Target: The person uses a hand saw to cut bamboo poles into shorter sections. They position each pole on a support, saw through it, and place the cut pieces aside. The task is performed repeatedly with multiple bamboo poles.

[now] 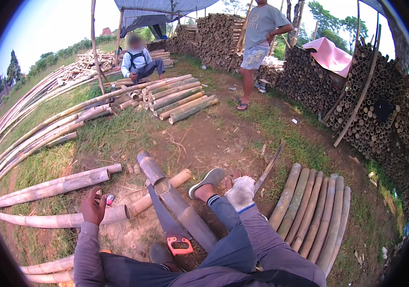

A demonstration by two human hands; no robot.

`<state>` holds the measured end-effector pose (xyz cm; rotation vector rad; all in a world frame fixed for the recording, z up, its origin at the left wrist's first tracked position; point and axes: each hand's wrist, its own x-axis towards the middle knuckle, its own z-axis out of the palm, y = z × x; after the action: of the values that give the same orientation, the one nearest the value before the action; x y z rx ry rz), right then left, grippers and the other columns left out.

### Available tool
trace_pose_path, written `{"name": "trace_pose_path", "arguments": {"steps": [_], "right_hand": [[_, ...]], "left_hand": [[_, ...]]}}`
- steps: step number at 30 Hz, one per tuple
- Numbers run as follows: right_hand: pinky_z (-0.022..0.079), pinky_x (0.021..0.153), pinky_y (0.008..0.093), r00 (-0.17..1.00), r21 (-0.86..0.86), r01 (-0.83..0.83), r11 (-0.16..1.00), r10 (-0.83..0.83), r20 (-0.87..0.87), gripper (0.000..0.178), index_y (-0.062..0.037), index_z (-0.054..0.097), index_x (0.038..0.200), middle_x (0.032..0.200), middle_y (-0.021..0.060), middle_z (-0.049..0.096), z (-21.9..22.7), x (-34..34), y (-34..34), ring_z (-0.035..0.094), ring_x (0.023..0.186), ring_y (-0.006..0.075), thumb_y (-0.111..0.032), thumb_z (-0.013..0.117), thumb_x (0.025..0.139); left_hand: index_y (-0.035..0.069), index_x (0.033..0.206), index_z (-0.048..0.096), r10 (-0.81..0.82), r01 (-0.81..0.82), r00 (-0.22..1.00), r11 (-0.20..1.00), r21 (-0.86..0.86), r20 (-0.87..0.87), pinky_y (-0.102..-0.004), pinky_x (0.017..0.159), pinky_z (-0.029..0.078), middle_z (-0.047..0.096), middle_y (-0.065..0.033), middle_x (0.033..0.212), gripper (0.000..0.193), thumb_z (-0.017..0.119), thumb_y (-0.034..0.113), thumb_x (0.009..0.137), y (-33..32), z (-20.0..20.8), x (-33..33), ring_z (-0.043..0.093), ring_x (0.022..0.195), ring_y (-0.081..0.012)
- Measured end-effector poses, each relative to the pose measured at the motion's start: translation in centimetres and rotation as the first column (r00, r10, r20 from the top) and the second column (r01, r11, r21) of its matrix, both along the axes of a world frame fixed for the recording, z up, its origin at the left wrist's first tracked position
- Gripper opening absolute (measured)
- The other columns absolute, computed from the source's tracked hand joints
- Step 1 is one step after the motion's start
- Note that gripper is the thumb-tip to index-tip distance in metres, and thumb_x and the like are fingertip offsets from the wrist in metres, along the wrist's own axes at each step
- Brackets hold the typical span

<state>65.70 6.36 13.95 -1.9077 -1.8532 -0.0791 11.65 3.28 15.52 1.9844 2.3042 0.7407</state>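
Note:
My left hand [93, 206] is bare, raised beside a thick pale bamboo pole [66, 219]. Its fingers are loosely bent and apart, with nothing visible in them. My right hand [240, 191] wears a white knit glove that leaves the fingertips uncovered. It hovers above my right knee near my shoe, its fingers parted and no held object showing. Between my legs lies a handsaw [179, 245] with an orange handle, its blade pointing away along a thick bamboo length [185, 215]. That length rests across another bamboo piece [181, 178].
Several cut bamboo lengths [305, 215] lie side by side at my right. A long flat strip [269, 167] lies beyond my right hand. Ahead, a seated person [140, 62] is behind a bamboo pile [180, 99]; another person [257, 43] stands near stacked bamboo [305, 79].

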Motion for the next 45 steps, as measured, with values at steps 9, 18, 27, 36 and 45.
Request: {"name": "trace_pose_path", "arguments": {"steps": [9,18,27,36,45], "right_hand": [[0.051,0.105,0.0568,0.992,-0.405,0.086,0.910,-0.042,0.116,0.060,-0.0067,0.074,0.131,0.125,0.0188,0.074,-3.4,0.4,0.9,0.072,0.118,0.0386,-0.050,0.075,0.090],[0.051,0.107,0.0508,0.955,-0.713,0.150,0.685,0.087,0.284,0.051,-0.0149,0.077,0.130,0.137,0.0127,0.072,-10.9,1.1,-3.0,0.069,0.129,0.0323,-0.053,0.068,0.097],[0.052,0.105,0.0526,0.949,-0.650,0.141,0.747,0.086,0.304,0.051,-0.0151,0.077,0.128,0.132,0.0145,0.074,-12.2,2.0,-2.5,0.070,0.126,0.0340,-0.054,0.069,0.096],[0.057,0.097,0.0506,0.879,-0.609,0.234,0.758,0.103,0.466,0.057,-0.0061,0.077,0.123,0.117,0.0201,0.077,-15.5,1.9,-2.3,0.074,0.110,0.0397,-0.053,0.075,0.091],[0.056,0.096,0.0525,0.855,-0.541,0.279,0.793,0.051,0.515,0.058,-0.0012,0.076,0.111,0.113,0.0238,0.076,-16.5,0.9,-0.8,0.073,0.109,0.0415,-0.055,0.079,0.088]], "left_hand": [[0.004,0.129,0.072,-0.161,0.165,0.986,0.976,-0.141,0.040,-0.0464,0.085,0.061,0.079,-0.0209,0.107,0.055,0.088,0.030,0.084,-2.0,-3.4,-4.8,0.077,0.094,-0.0371],[0.005,0.136,0.069,0.042,0.018,0.981,0.951,-0.308,0.187,-0.0417,0.084,0.061,0.078,-0.0168,0.109,0.060,0.089,0.025,0.083,-4.7,-4.3,-9.2,0.074,0.092,-0.0273],[0.010,0.134,0.072,-0.026,0.093,0.991,0.845,-0.527,0.134,-0.0441,0.095,0.060,0.080,-0.0165,0.113,0.066,0.091,0.042,0.080,-7.0,-14.1,-8.1,0.076,0.105,-0.0356],[-0.006,0.160,0.035,0.561,-0.588,0.311,0.748,-0.308,0.767,-0.0462,0.116,0.043,0.050,-0.0327,0.153,0.107,0.084,0.056,0.087,-3.5,-27.7,-2.5,0.053,0.141,-0.0388],[0.004,0.171,0.016,0.276,-0.673,-0.443,0.526,-0.519,0.853,-0.0656,0.121,0.028,0.028,-0.0272,0.170,0.137,0.084,0.074,0.075,2.7,-33.0,-7.4,0.037,0.151,-0.0498]]}}
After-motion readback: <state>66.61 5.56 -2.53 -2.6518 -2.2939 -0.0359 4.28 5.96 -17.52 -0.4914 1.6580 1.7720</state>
